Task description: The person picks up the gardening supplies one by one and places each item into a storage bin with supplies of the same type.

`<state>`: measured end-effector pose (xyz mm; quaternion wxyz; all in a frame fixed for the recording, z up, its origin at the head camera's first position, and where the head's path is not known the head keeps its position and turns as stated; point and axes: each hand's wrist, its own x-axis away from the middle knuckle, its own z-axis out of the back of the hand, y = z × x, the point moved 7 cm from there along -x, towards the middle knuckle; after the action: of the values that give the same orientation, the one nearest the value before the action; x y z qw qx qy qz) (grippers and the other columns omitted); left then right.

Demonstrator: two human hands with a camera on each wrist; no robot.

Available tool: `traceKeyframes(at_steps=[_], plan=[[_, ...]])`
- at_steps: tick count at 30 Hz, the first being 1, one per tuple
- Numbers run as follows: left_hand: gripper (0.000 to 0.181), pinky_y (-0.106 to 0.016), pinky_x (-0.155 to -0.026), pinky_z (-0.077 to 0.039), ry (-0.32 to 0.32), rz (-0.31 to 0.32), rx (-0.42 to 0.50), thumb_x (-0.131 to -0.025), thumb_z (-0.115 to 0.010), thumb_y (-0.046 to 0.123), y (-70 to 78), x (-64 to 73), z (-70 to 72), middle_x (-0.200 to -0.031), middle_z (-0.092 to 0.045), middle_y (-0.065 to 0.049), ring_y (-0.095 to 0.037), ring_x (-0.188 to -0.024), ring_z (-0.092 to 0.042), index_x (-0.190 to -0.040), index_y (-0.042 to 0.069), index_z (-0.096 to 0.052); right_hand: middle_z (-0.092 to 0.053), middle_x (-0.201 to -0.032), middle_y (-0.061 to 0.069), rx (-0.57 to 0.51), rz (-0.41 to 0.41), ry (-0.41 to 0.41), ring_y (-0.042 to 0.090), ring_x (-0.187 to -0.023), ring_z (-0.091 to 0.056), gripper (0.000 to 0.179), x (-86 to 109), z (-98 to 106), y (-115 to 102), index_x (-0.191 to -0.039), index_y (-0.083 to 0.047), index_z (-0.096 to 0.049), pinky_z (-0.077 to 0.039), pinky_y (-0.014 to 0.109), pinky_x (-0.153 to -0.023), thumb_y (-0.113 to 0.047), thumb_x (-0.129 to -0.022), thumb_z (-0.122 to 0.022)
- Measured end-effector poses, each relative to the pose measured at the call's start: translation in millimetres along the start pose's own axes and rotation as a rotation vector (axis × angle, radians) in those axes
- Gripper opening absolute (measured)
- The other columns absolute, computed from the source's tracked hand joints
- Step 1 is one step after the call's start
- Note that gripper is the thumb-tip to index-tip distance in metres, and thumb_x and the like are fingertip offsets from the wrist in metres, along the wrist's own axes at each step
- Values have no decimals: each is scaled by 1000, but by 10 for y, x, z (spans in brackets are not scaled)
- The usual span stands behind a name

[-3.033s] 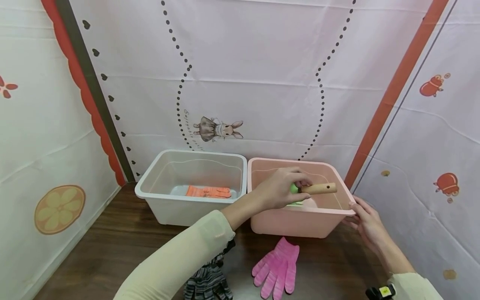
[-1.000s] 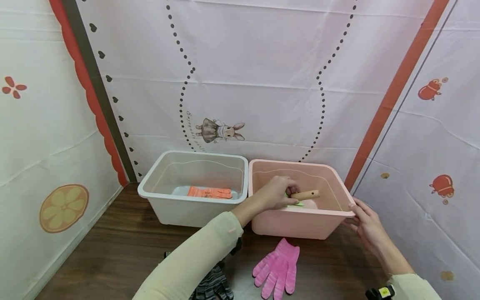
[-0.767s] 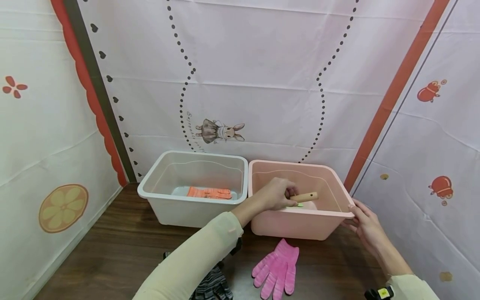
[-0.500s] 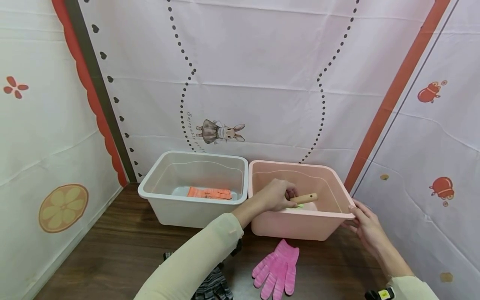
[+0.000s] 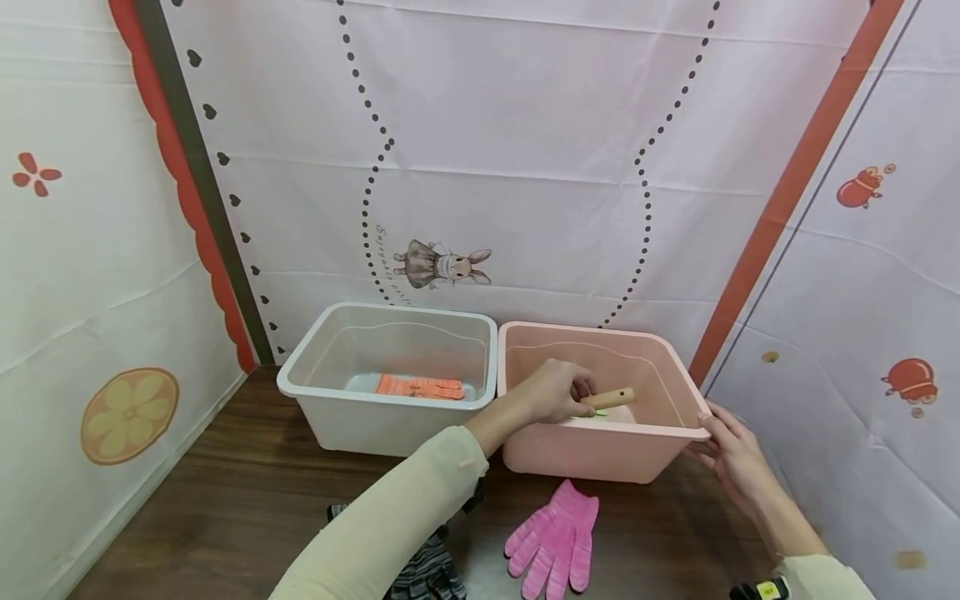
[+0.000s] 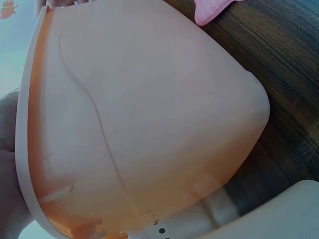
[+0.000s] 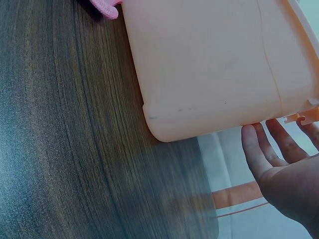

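Observation:
My left hand [image 5: 557, 390] reaches over the front rim into the pink bin [image 5: 585, 450]. It grips a wooden-handled tool [image 5: 611, 398] whose handle points right; a bit of green shows below it, and its head is hidden behind the hand and bin wall. At the bin's right end my right hand [image 5: 738, 458] holds the rim, thumb on top and fingers below. In the right wrist view, the fingers [image 7: 254, 149] touch the bin's end wall. The left wrist view shows mostly the bin's outside, with part of the left hand [image 6: 10, 174] at the edge.
A white-grey bin [image 5: 375, 425] with an orange glove [image 5: 420, 387] inside stands left of the pink one. In front lie a pink glove [image 5: 555, 537] and dark striped gloves [image 5: 427, 575], partly under my left sleeve. Printed cloth walls [image 5: 510, 167] enclose the wooden table [image 5: 202, 500].
Since three seconds ago my left hand has lowered the wooden-handled tool deeper into the pink bin and slightly left. Over the last second it has barely moved. The right hand stays on the rim.

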<state>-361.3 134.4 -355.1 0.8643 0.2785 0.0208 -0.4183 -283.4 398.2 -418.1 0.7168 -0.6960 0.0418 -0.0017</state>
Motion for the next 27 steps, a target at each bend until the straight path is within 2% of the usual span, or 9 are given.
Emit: traceKeyframes(at_steps=[5,12,21,27], plan=[[20,-12,-74,-51,1,10,5,-92,-86,21,-14,-5,8,-92,-73,4,-3,-84,-65,-107,11,-76,-66,-117,-23,7,11,3,2,-101,-70,59,-13,-11,-17,-160,-2,-32,-64,30,-85,-32,-113,-52],[21,-11,-75,-51,-8,13,-10,-93,-86,22,-10,-10,14,-92,-73,4,-4,-86,-67,-107,11,-76,-67,-118,-20,-17,45,-11,4,-101,-71,44,-14,-14,-16,-153,-12,-44,-64,31,-84,-29,-114,-51],[20,-12,-76,-51,-9,11,-3,-92,-86,21,-5,-6,14,-93,-74,4,-4,-86,-67,-107,11,-77,-67,-118,-21,-13,37,0,3,-101,-70,52,-20,-10,-6,-157,-4,-37,-64,30,-84,-28,-114,-51],[20,-14,-78,-51,-7,25,-12,-92,-86,22,-17,-1,4,-93,-75,5,-4,-88,-67,-107,12,-77,-65,-118,-22,11,28,-8,2,-102,-69,54,-17,-3,11,-159,-4,-34,-64,31,-85,-29,-114,-50]])
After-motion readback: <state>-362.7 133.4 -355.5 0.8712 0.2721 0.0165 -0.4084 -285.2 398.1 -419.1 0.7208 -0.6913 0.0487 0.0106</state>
